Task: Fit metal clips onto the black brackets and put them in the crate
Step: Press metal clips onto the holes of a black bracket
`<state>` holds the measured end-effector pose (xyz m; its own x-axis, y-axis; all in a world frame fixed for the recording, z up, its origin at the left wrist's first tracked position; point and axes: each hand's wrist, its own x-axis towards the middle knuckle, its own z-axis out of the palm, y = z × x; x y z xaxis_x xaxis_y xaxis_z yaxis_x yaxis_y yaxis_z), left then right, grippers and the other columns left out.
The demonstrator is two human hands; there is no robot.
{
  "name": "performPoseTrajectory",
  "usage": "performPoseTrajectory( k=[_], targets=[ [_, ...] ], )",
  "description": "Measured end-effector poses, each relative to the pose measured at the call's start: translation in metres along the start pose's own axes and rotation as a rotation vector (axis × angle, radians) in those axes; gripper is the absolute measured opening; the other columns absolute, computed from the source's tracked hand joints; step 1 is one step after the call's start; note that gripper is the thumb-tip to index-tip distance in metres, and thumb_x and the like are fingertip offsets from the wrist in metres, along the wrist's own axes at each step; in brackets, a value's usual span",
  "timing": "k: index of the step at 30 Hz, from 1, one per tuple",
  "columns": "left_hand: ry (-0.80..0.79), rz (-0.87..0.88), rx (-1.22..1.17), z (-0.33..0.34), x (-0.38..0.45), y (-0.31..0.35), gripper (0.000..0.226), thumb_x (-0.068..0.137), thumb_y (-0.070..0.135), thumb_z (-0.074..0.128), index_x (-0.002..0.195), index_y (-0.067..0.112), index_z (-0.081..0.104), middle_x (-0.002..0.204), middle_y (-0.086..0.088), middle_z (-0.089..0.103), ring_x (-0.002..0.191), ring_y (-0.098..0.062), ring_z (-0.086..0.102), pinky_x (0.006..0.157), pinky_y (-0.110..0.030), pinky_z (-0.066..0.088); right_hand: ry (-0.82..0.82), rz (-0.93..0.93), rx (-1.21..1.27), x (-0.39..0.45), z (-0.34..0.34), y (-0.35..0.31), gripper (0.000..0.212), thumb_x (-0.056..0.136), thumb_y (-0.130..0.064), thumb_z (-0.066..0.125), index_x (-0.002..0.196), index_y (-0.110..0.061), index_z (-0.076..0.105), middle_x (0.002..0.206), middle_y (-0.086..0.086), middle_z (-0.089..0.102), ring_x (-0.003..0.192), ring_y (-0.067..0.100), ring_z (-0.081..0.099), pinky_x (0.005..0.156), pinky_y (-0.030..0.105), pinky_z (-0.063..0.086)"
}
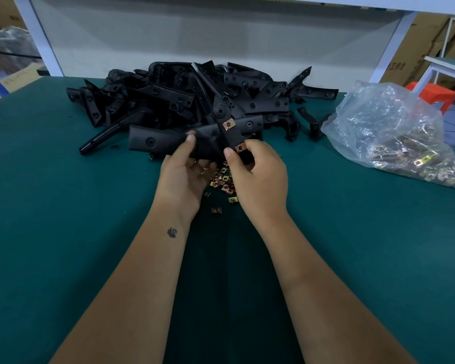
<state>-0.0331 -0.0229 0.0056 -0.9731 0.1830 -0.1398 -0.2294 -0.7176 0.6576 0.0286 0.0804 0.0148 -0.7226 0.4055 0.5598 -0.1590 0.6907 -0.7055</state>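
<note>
Hands (pixel 184 172) hold bracket (pixel 168 141) seemingly crosswise.

Two hands: left hand (pixel 185 170), right hand (pixel 258 169). One black bracket (pixel 208 143) held, bearing two fitted clips (pixel 228 124). One heap of brackets (pixel 184 95), too tangled to count. One scatter of loose clips (pixel 222 183), uncountable. One plastic bag (pixel 394 132) of clips.

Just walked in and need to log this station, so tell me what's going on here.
A person holds a black plastic bracket over the green table in the left hand, while the right hand presses a copper-coloured metal clip onto its end. One clip is already fitted. Loose clips lie below, more brackets are piled behind, and no crate is visible.
</note>
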Motion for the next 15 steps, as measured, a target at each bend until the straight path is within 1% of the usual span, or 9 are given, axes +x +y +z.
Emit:
performPoseTrajectory(
  k=[2, 4, 6, 8, 10, 12, 15],
  targets=[
    [0.069, 0.041, -0.037, -0.001, 0.002, 0.004, 0.022, 0.096, 0.024, 0.063, 0.117, 0.019, 0.065, 0.098, -0.004, 0.067, 0.076, -0.014, 0.063, 0.065, -0.023, 0.055, 0.006, 0.089, 0.153, 0.001, -0.002, 0.000, 0.008, 0.089, -0.032, 0.067, 0.091, -0.024, 0.065, 0.088, -0.010, 0.065, 0.082, 0.008, 0.060, 0.071, 0.026, 0.049],
    [0.072, 0.069, -0.039, -0.001, 0.001, 0.005, 0.016, 0.096, 0.023, 0.063, 0.110, 0.021, 0.069, 0.104, -0.004, 0.069, 0.080, -0.013, 0.068, 0.066, -0.021, 0.055, 0.002, 0.201, 0.350, 0.003, -0.004, 0.001, 0.017, 0.085, -0.029, 0.073, 0.100, -0.027, 0.065, 0.094, -0.011, 0.067, 0.084, 0.004, 0.063, 0.073, 0.018, 0.050],
    [0.047, 0.069, -0.040, 0.001, -0.001, 0.003, 0.014, 0.096, 0.022, 0.063, 0.108, 0.021, 0.070, 0.107, -0.003, 0.071, 0.077, -0.010, 0.072, 0.067, -0.019, 0.055, -0.029, 0.312, 0.526, 0.007, -0.005, 0.004, 0.024, 0.083, -0.022, 0.076, 0.103, -0.025, 0.064, 0.097, -0.011, 0.069, 0.084, 0.001, 0.065, 0.072, 0.015, 0.051],
    [0.018, 0.051, -0.038, 0.004, -0.003, 0.001, 0.016, 0.096, 0.023, 0.064, 0.110, 0.019, 0.070, 0.105, -0.004, 0.072, 0.076, -0.010, 0.072, 0.067, -0.019, 0.055, -0.086, 0.403, 0.682, 0.009, -0.005, 0.006, 0.016, 0.084, -0.013, 0.075, 0.097, -0.020, 0.067, 0.087, -0.010, 0.071, 0.077, 0.002, 0.066, 0.068, 0.017, 0.051],
    [-0.015, 0.030, -0.016, 0.007, -0.005, -0.003, 0.017, 0.095, 0.023, 0.064, 0.111, 0.018, 0.069, 0.099, -0.004, 0.074, 0.077, -0.011, 0.072, 0.066, -0.020, 0.055, -0.117, 0.463, 0.793, 0.009, -0.005, 0.005, 0.010, 0.086, -0.008, 0.073, 0.087, -0.018, 0.070, 0.076, -0.008, 0.071, 0.068, 0.005, 0.064, 0.064, 0.022, 0.052],
    [-0.045, 0.007, 0.050, 0.011, -0.008, -0.008, 0.017, 0.095, 0.026, 0.064, 0.111, 0.020, 0.068, 0.093, -0.003, 0.075, 0.074, -0.012, 0.071, 0.065, -0.021, 0.056, -0.082, 0.489, 0.849, 0.008, -0.005, 0.005, 0.012, 0.086, -0.006, 0.072, 0.083, -0.017, 0.070, 0.074, -0.005, 0.070, 0.064, 0.008, 0.062, 0.061, 0.024, 0.053],
    [-0.024, -0.012, 0.134, 0.018, -0.014, -0.014, 0.019, 0.093, 0.026, 0.066, 0.111, 0.018, 0.067, 0.089, -0.002, 0.075, 0.069, -0.013, 0.068, 0.062, -0.022, 0.055, 0.012, 0.548, 0.881, 0.010, -0.012, 0.006, 0.011, 0.086, -0.005, 0.071, 0.083, -0.015, 0.068, 0.073, -0.002, 0.069, 0.060, 0.009, 0.060, 0.060, 0.025, 0.051]
  ],
)
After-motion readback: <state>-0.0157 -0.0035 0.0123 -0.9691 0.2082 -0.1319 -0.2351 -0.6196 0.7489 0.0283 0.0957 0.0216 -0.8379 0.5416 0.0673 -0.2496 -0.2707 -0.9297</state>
